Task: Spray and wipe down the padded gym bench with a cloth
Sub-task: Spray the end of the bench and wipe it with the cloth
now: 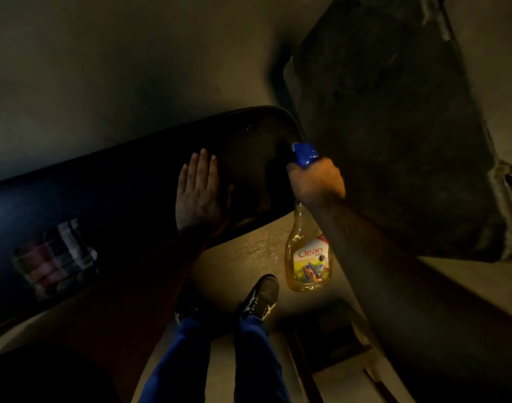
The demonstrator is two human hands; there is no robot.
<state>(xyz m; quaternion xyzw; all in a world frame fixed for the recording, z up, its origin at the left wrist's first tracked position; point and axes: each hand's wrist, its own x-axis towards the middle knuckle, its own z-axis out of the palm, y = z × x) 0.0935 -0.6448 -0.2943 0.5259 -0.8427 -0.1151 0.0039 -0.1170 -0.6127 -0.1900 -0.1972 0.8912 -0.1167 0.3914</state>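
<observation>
The black padded bench (127,187) runs from the left edge up to a rounded end near the middle. My left hand (198,190) lies flat on its pad, fingers straight and together. My right hand (317,181) grips the neck of a spray bottle (308,257) with yellow liquid, a "Clean" label and a blue trigger head, held just past the bench's rounded end with the nozzle toward the pad. A checked cloth (55,257) lies on the bench at the left, apart from both hands.
A large dark slanted pad or panel (394,126) stands to the right of the bench end. My two feet in dark shoes (260,298) stand on the pale floor (103,68) below the bench. A dark frame piece (330,338) lies on the floor at lower right.
</observation>
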